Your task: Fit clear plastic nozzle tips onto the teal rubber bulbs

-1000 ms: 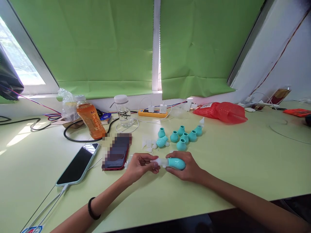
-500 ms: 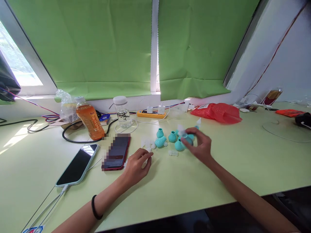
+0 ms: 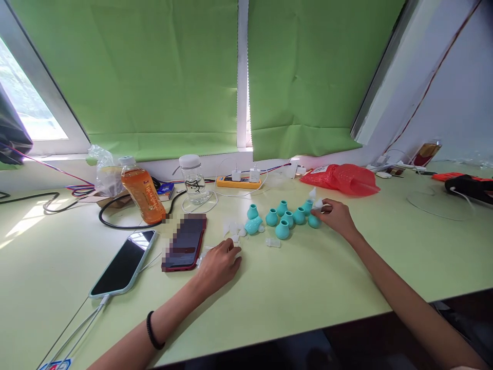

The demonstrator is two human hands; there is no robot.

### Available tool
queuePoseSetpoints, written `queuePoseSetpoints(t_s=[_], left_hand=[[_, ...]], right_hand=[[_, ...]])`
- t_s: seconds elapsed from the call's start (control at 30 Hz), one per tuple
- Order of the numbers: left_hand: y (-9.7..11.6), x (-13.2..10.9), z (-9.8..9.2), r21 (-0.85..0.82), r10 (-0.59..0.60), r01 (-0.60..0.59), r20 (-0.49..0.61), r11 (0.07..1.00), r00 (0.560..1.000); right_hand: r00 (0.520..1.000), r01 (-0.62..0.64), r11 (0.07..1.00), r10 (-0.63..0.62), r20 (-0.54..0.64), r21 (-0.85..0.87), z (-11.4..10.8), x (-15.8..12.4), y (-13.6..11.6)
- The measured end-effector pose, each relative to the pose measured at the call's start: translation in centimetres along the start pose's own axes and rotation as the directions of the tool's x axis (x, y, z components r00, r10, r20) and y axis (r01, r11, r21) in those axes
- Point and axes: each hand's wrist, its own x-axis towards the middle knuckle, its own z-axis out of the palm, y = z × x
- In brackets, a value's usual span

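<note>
While the right hand (image 3: pixel 337 217) reaches out over the table (image 3: pixel 269 298), its fingers (image 3: pixel 323 208) are pinched lightly on a white-tipped teal bulb (image 3: pixel 314 221), thumb and forefinger meeting at the white nozzle on top. The bulb stands upright on the table right under those fingertips. Just to the left of these fingers, the other teal bulbs (image 3: pixel 287 217) stand close together in a loose cluster, and one tipped bulb (image 3: pixel 254 224) lies on its side at the far end of it. The left hand (image 3: pixel 219 263) rests palm down with its fingers loosely curled and released, holding nothing that can be seen. Just beyond its fingertips lie small white pieces (image 3: pixel 234 228), and a little to their right sits a clear cap (image 3: pixel 272 242), apart from the bulbs. Right beside the left hand's thumb side lies a red phone (image 3: pixel 185 241), and farther out a teal-cased phone (image 3: pixel 123 262) with a cable plugged in. A black wristband (image 3: pixel 151 331) circles the left wrist. Well past the fingers, toward the window, stand an orange bottle (image 3: pixel 140 190) and a glass jar (image 3: pixel 192 177), with a yellow power strip (image 3: pixel 236 181) between the two hands' reach and a red bag (image 3: pixel 341 178) beyond the right fingers.
</note>
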Motion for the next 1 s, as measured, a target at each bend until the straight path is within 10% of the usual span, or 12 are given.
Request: queuePoseSetpoints(t_s=[0.33,0.6,0.77,0.9,1.0], left_hand=[[0.1,-0.2,0.7,-0.384,0.065,-0.103,-0.112,0.918,0.992],[-1.1,0.6,-0.9,-0.286,-0.044,-0.055,-0.328,0.957,0.944],[-1.2,0.6,-0.9,-0.135,-0.006,-0.018,-0.174,0.991,0.985],[-1.1,0.4,0.1,-0.057,-0.003,-0.003,-0.09,0.998,0.996],[-1.1,0.4,0.5,-0.028,-0.014,0.011,-0.077,1.0,0.997]], right_hand=[[0.997,-0.015,0.99,0.004,-0.082,-0.137,0.5,0.0,0.4],[0.99,-0.013,0.964,-0.024,-0.137,-0.264,-0.2,-0.7,-0.5],[0.839,0.22,0.933,-0.331,-0.433,-0.286,-0.2,-2.6,-2.8],[0.728,0.662,0.711,-0.686,-0.023,-0.236,1.8,-5.6,-5.9],[0.702,0.711,0.659,-0.64,0.312,-0.245,3.6,-7.4,-8.3]])
